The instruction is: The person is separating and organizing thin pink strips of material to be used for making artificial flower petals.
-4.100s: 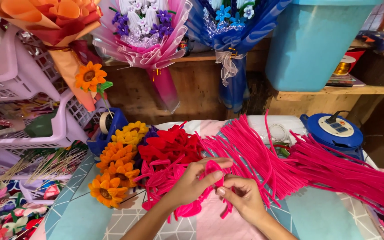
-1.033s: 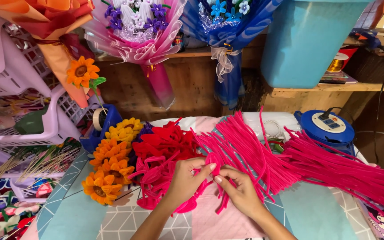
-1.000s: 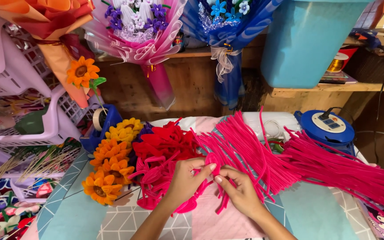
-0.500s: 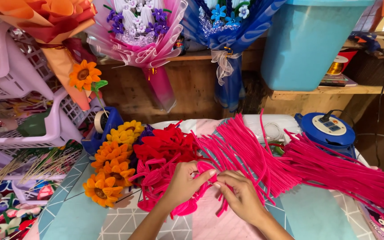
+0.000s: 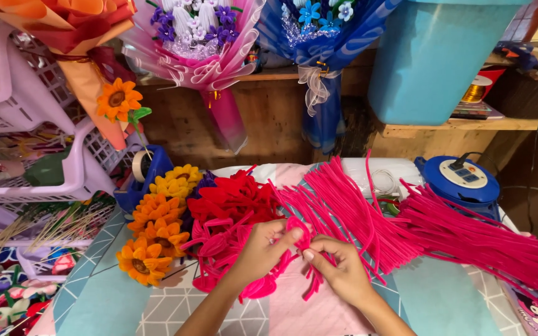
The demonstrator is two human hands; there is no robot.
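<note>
My left hand [image 5: 259,252] and my right hand [image 5: 337,267] meet over the table's middle, both pinching a bent pink pipe cleaner [image 5: 299,233] shaped into loops. More looped pink pieces [image 5: 216,249] lie just left of my left hand. A big heap of straight pink pipe cleaners [image 5: 356,211] fans out right of my hands, and a second heap [image 5: 487,246] stretches to the right edge. Red pipe-cleaner flowers [image 5: 235,196] sit behind my left hand.
Orange and yellow sunflowers [image 5: 157,230] stand at the left. A blue cable reel [image 5: 462,180] sits at the back right. Wrapped bouquets [image 5: 210,37], a teal bin [image 5: 440,56] and white baskets [image 5: 26,130] line the back and left. The tabletop [image 5: 104,305] has a patterned cover.
My hands have stayed in place, working the pink loop between the fingertips. The view has shifted slightly; nothing else has moved.
</note>
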